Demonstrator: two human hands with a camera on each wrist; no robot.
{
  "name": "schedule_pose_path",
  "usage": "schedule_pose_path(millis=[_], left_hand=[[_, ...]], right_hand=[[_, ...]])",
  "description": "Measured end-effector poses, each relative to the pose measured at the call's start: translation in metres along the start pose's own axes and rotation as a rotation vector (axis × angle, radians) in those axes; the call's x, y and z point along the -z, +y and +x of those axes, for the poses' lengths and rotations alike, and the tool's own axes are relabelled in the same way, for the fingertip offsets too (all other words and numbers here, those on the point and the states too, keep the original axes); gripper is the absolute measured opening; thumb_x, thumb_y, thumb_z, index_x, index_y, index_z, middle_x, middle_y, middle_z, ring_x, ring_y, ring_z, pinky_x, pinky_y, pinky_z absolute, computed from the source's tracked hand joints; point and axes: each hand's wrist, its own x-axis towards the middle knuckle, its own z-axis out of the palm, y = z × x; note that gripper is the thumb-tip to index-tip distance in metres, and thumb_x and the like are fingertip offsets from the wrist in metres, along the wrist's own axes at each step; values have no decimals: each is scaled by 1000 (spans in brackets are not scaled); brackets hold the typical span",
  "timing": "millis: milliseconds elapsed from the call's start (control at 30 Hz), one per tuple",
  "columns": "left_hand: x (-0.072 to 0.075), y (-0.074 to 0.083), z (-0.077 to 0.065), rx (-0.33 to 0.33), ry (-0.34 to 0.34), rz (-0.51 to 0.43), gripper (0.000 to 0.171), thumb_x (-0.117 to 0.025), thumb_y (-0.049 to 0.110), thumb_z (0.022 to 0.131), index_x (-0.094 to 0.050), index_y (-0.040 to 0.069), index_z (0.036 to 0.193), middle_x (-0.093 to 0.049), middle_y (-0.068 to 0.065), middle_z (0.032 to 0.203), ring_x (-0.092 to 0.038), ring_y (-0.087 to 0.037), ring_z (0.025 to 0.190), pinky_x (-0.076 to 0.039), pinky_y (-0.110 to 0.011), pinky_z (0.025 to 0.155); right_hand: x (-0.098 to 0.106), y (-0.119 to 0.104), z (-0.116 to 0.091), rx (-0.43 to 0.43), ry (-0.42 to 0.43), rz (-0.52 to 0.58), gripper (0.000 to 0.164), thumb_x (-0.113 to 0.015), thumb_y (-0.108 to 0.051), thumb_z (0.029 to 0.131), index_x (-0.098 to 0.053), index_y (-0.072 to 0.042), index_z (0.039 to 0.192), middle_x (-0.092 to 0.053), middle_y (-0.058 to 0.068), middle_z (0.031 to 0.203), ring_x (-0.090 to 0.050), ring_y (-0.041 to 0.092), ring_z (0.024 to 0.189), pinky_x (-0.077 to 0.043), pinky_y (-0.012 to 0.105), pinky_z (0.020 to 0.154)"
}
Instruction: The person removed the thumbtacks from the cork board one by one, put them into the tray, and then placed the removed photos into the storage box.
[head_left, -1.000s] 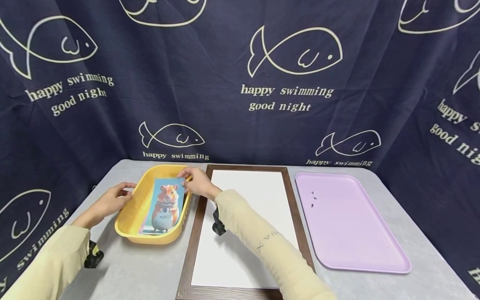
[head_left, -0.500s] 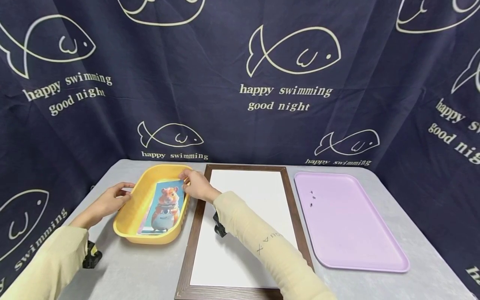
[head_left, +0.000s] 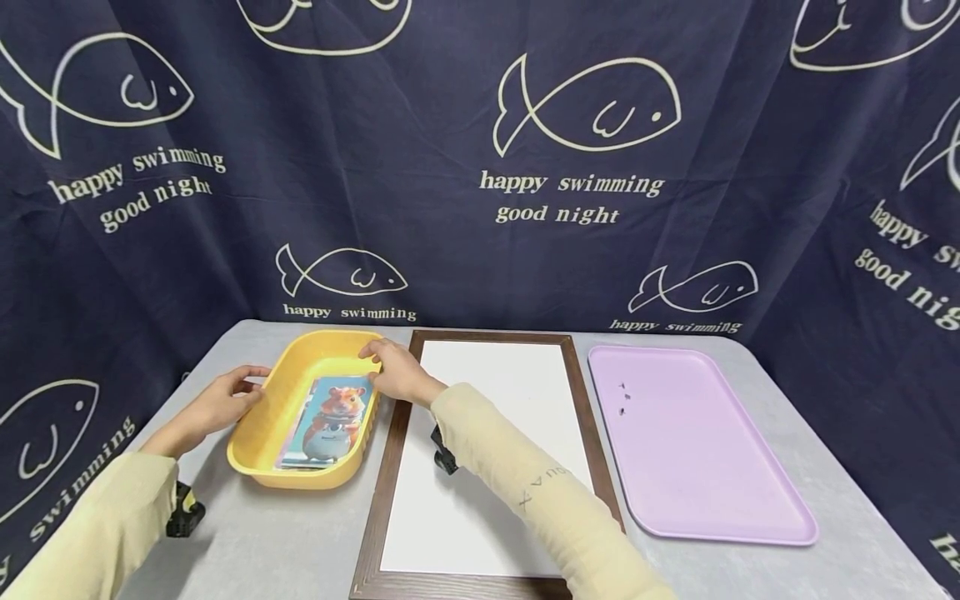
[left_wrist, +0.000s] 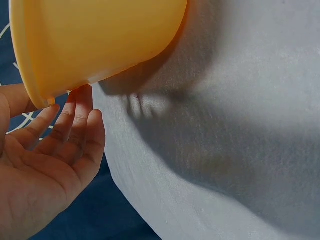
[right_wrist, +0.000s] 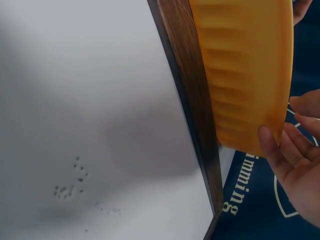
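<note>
A yellow plastic basket (head_left: 288, 400) stands at the left of the table. Inside lies a stack of picture cards, the top one a hamster picture card (head_left: 330, 425) on a blue ground. My left hand (head_left: 225, 400) holds the basket's left rim; in the left wrist view its fingertips (left_wrist: 82, 95) touch the outer wall. Over the far right rim is my right hand (head_left: 397, 371), thumb and forefinger apart, right at the card's upper corner. One of its fingers (right_wrist: 270, 142) lies on the ribbed outer wall in the right wrist view.
A white board with a brown wooden frame (head_left: 390, 483) lies beside the basket, under my right forearm. Further right is a lilac tray (head_left: 705, 450) with several tiny dark bits (head_left: 622, 400). A dark blue fish-print curtain (head_left: 465, 208) hangs behind the table.
The hamster card has slid down and toward me inside the basket, away from my right hand's fingertips. My left hand has stayed at the rim.
</note>
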Motion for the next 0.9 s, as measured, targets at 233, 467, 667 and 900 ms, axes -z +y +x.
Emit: schedule_pose_path(millis=[233, 467, 667, 900], left_hand=[[-1, 1, 1, -5, -6, -4, 41, -45, 13, 93, -38, -8, 127, -53, -32, 110, -55, -30, 93, -46, -27, 67], [0, 1, 3, -6, 0, 8, 41, -45, 12, 92, -39, -8, 127, -53, -33, 110, -56, -32, 94, -46, -28, 68], [0, 1, 5, -12, 15, 36, 41, -46, 13, 91, -41, -9, 125, -53, -33, 110, -54, -37, 97, -46, -32, 72], [-1, -1, 4, -16, 35, 60, 39, -47, 14, 91, -43, -8, 123, -54, -33, 108, -52, -41, 100, -46, -37, 75]], right_hand=[[9, -1, -5, 37, -11, -18, 32, -59, -5, 84, -56, -5, 117, -56, 7, 119, -55, 23, 109, -45, 21, 86], [24, -2, -13, 75, -26, -36, 31, -58, -6, 85, -57, -5, 116, -55, 6, 121, -56, 20, 107, -45, 18, 84], [36, 3, -23, 105, -42, -21, 31, -57, -4, 86, -56, -3, 116, -56, 9, 121, -56, 24, 107, -45, 22, 86], [48, 18, -38, 175, -11, 34, 29, -58, 0, 82, -57, 1, 111, -58, 13, 111, -58, 28, 100, -47, 32, 86]])
